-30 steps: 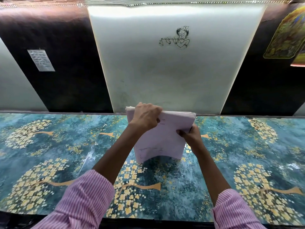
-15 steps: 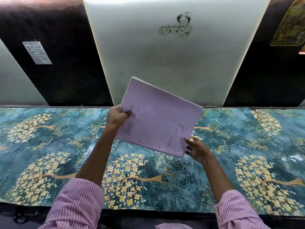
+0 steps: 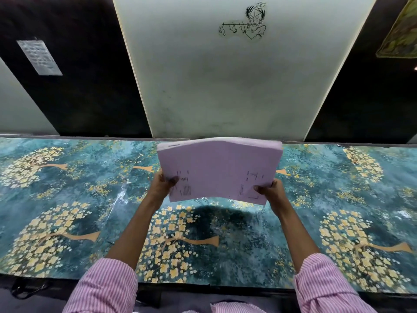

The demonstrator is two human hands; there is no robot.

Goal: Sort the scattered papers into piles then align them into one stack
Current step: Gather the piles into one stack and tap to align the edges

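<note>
We see a dark wall [image 3: 79, 86] far beyond the hands, with a big white board [image 3: 225, 86] leaning in front of it. High on the board, above the hands, is a line drawing [image 3: 244, 23] in black ink of a face with a flute. Far up and to the left of the left hand [image 3: 163, 185] a small gray sheet [image 3: 39, 57] is stuck on the wall. Far up and to the right of the right hand [image 3: 269, 192] is the corner of a yellow-green picture [image 3: 401, 35]. Nothing stands between the hands and us.

The front page has small black print near each thumb, but it is too tiny for us to read. The gray sheet has lines of print too, and they are blurry.

Both hands grip the stack of papers [image 3: 220, 170]. The left hand pinches its left edge and the right hand pinches its right edge, with the thumbs on the front page. The stack is between the hands and stands upright, facing us. It is thick, pale purple, and bends a little, so its top edge makes a soft hump. We cannot tell if its bottom edge touches the worktop [image 3: 67, 199]. A dark shadow [image 3: 216, 220] lies just under it.

The worktop looks shiny and smooth. It is blue-green with trees made of small yellow flowers. The sleeves [image 3: 106, 288] are pink with thin white stripes.
</note>
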